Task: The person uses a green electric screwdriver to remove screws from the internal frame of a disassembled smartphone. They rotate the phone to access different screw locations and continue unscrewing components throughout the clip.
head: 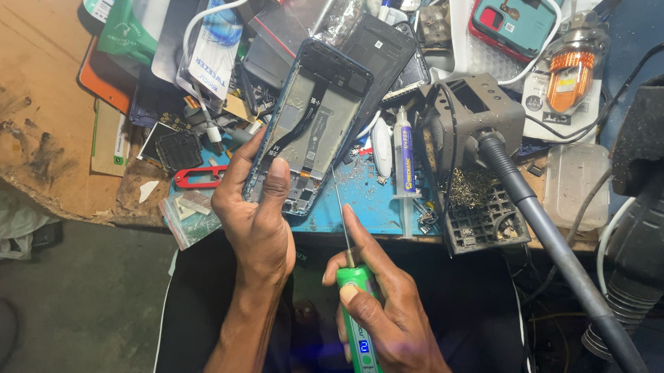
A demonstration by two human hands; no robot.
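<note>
Two hands show in the lower middle of the frame. The left hand (255,211) is closed around the lower end of one opened phone (308,125), thumb pressed on its exposed inside, fingers wrapped behind its edge. The phone has its back cover off and lies tilted from the centre toward the upper middle, with a dark flat cable running down its length. The right hand (384,310) grips one green powered screwdriver (360,325) with a small lit blue display; the index finger lies along the thin metal bit (343,219), whose tip points up just beside the phone's lower right corner.

Around them: one black phone back cover (386,48) just right of the phone, one white syringe (405,162) with a purple label, one red tool handle (199,176) at centre left, and one teal phone in a red case (514,15) at upper right with a white cable across it. One grey soldering stand (473,112) sits right of centre, with a ball of brass wool (468,185) in the black tray under it, and one thick grey hose (555,245) runs down to the lower right. One clear plastic box (571,178) lies at the right.

The desk (26,79) is worn brown wood at upper left, covered in the middle by a blue mat (362,200) strewn with small parts. Below its edge lies dark grey floor (79,306).
</note>
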